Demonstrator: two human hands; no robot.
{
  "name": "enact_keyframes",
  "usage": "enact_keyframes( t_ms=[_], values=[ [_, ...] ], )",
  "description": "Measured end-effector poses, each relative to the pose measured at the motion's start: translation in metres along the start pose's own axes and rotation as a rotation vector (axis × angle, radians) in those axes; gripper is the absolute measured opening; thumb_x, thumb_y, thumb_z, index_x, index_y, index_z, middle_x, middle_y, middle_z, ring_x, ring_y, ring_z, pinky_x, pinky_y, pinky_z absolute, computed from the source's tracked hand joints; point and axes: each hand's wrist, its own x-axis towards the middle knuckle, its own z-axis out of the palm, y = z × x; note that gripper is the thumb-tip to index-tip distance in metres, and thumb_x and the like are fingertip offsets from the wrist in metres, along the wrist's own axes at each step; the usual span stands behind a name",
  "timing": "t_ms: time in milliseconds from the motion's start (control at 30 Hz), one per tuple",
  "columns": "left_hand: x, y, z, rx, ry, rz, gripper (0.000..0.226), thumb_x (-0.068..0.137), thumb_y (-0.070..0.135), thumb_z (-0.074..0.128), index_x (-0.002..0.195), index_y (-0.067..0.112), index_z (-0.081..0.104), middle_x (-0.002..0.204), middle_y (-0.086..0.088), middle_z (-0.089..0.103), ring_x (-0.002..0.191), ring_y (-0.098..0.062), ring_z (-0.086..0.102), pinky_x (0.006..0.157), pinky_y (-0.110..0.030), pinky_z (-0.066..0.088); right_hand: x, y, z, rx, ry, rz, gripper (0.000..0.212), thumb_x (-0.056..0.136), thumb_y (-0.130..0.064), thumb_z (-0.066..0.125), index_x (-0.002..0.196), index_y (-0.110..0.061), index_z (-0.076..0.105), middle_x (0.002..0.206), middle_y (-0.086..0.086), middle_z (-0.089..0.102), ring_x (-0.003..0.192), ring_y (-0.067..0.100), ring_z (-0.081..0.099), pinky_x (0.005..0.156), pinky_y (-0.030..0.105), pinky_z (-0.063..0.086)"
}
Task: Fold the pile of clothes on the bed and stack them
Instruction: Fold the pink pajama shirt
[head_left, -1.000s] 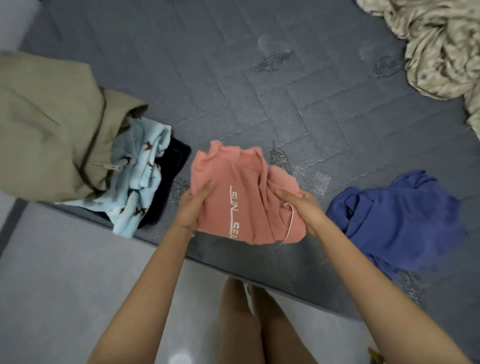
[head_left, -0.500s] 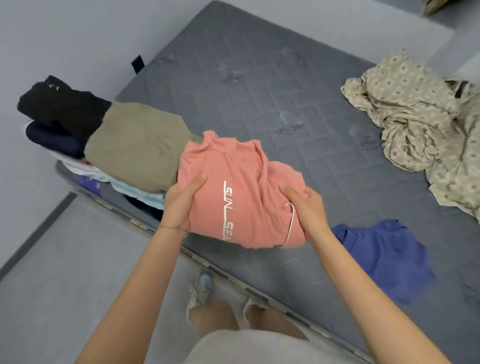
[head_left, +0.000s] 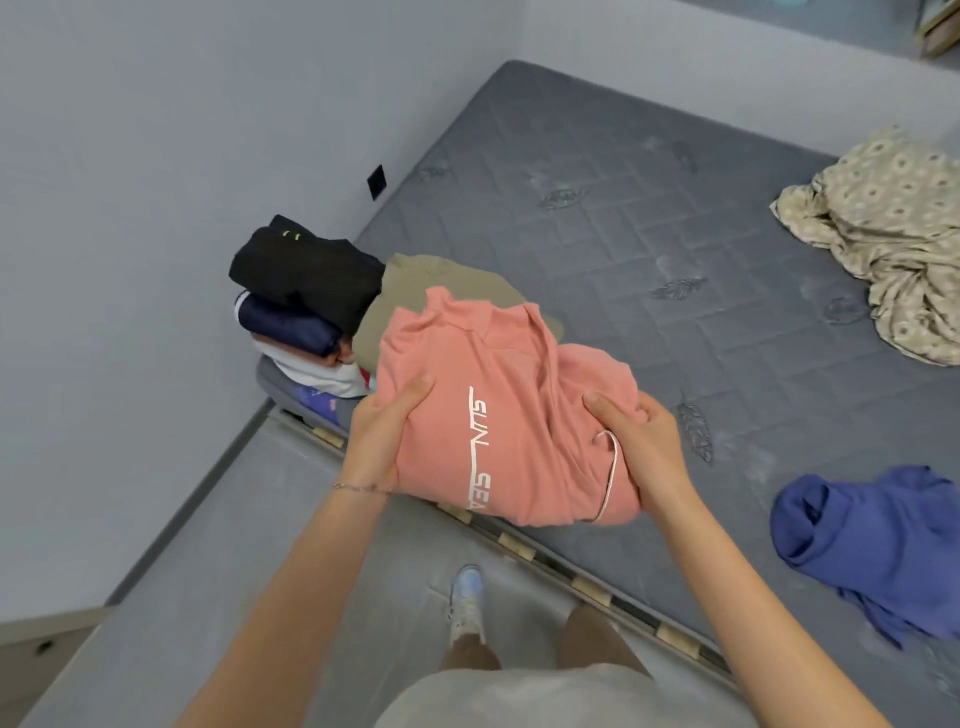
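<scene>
Folded pink top (head_left: 498, 415) — held, seemingly over stack (head_left: 441, 278)

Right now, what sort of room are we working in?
Probably a bedroom: a grey quilted mattress on a slatted wooden bed frame sits in a wall corner, with a stack of folded clothes and a crumpled beige patterned fabric on it.

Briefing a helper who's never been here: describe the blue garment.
Find the grey mattress. At its near edge, right of the held pink garment, lies the blue garment. It alone is plain blue and crumpled; the far cloth is beige, patterned.
</scene>
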Motion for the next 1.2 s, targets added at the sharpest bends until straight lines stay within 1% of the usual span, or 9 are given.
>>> enact_keyframes(
  t_ms=[100, 233, 400, 633, 800, 1000, 1067, 1133, 1200],
  values=[
    [0.016, 0.022, -0.01, 0.039, -0.049, 0.002, 0.029, 0.086, 0.027, 0.072, 0.111, 0.013, 0.068, 0.104, -0.002, 0.074, 0.091, -0.015, 0.07, 0.069, -0.026, 0.054, 0.001, -0.002, 0.023, 0.045, 0.039, -0.016, 0.011, 0.081, -0.017, 0.078, 0.087, -0.011, 0.07, 0.081, -0.001, 0.072, 0.068, 0.005, 0.065, 0.062, 0.017, 0.052],
    [0.042, 0.049, -0.009, 0.069, -0.077, 0.029, 0.033, 0.087, 0.025, 0.071, 0.116, 0.011, 0.067, 0.108, -0.003, 0.072, 0.089, -0.012, 0.069, 0.065, -0.021, 0.054, 0.014, -0.011, 0.042, 0.046, 0.063, -0.023, 0.023, 0.082, -0.02, 0.078, 0.096, -0.004, 0.07, 0.091, 0.006, 0.074, 0.079, 0.013, 0.068, 0.075, 0.029, 0.055],
    [0.079, 0.075, -0.002, 0.083, -0.092, 0.033, 0.039, 0.086, 0.027, 0.072, 0.12, 0.009, 0.066, 0.111, -0.005, 0.071, 0.091, -0.013, 0.068, 0.065, -0.021, 0.055, 0.044, -0.033, 0.06, 0.041, 0.057, -0.042, 0.03, 0.084, -0.02, 0.076, 0.099, 0.004, 0.066, 0.088, 0.009, 0.071, 0.074, 0.012, 0.065, 0.068, 0.026, 0.054],
    [0.147, 0.11, 0.002, 0.105, -0.16, -0.017, 0.032, 0.088, 0.031, 0.07, 0.112, 0.01, 0.067, 0.103, -0.002, 0.072, 0.089, -0.013, 0.068, 0.069, -0.026, 0.053, 0.087, -0.053, 0.095, 0.019, 0.069, -0.041, 0.023, 0.084, -0.023, 0.076, 0.097, -0.005, 0.07, 0.091, 0.005, 0.075, 0.081, 0.013, 0.07, 0.074, 0.028, 0.057],
    [0.201, 0.124, 0.002, 0.173, -0.213, -0.096, 0.04, 0.088, 0.035, 0.069, 0.12, 0.011, 0.063, 0.109, -0.003, 0.069, 0.093, -0.015, 0.065, 0.067, -0.026, 0.048, 0.116, -0.054, 0.125, 0.021, 0.143, -0.007, 0.009, 0.084, -0.023, 0.076, 0.087, -0.019, 0.069, 0.078, -0.009, 0.073, 0.071, 0.002, 0.068, 0.065, 0.018, 0.053],
    [0.264, 0.106, -0.011, 0.368, -0.254, -0.171, 0.045, 0.089, 0.036, 0.068, 0.125, 0.009, 0.06, 0.109, -0.001, 0.066, 0.101, -0.019, 0.061, 0.072, -0.03, 0.046, 0.142, -0.011, 0.153, -0.079, 0.227, 0.1, 0.03, 0.083, -0.029, 0.077, 0.104, -0.01, 0.068, 0.098, 0.001, 0.071, 0.088, 0.013, 0.067, 0.08, 0.027, 0.053],
    [0.278, 0.09, -0.018, 0.492, -0.245, -0.161, 0.043, 0.091, 0.032, 0.066, 0.125, 0.006, 0.059, 0.112, -0.006, 0.064, 0.101, -0.022, 0.058, 0.081, -0.031, 0.044, 0.143, 0.012, 0.159, -0.188, 0.231, 0.129, 0.016, 0.083, -0.028, 0.077, 0.09, -0.017, 0.066, 0.086, -0.004, 0.068, 0.079, 0.011, 0.063, 0.071, 0.019, 0.048],
    [0.291, 0.075, -0.029, 0.621, -0.265, -0.105, 0.042, 0.092, 0.029, 0.066, 0.124, 0.003, 0.06, 0.118, -0.01, 0.063, 0.102, -0.023, 0.056, 0.086, -0.032, 0.043, 0.143, 0.03, 0.165, -0.287, 0.257, 0.151, 0.019, 0.085, -0.028, 0.076, 0.079, -0.024, 0.058, 0.076, -0.01, 0.061, 0.07, 0.006, 0.056, 0.058, 0.011, 0.04],
    [0.3, 0.066, -0.039, 0.742, -0.279, -0.04, 0.039, 0.091, 0.032, 0.067, 0.118, 0.004, 0.06, 0.115, -0.009, 0.063, 0.103, -0.024, 0.057, 0.086, -0.034, 0.044, 0.142, 0.042, 0.166, -0.374, 0.292, 0.156, 0.021, 0.086, -0.031, 0.074, 0.08, -0.023, 0.056, 0.075, -0.009, 0.059, 0.069, 0.007, 0.053, 0.056, 0.017, 0.038]
  ],
)
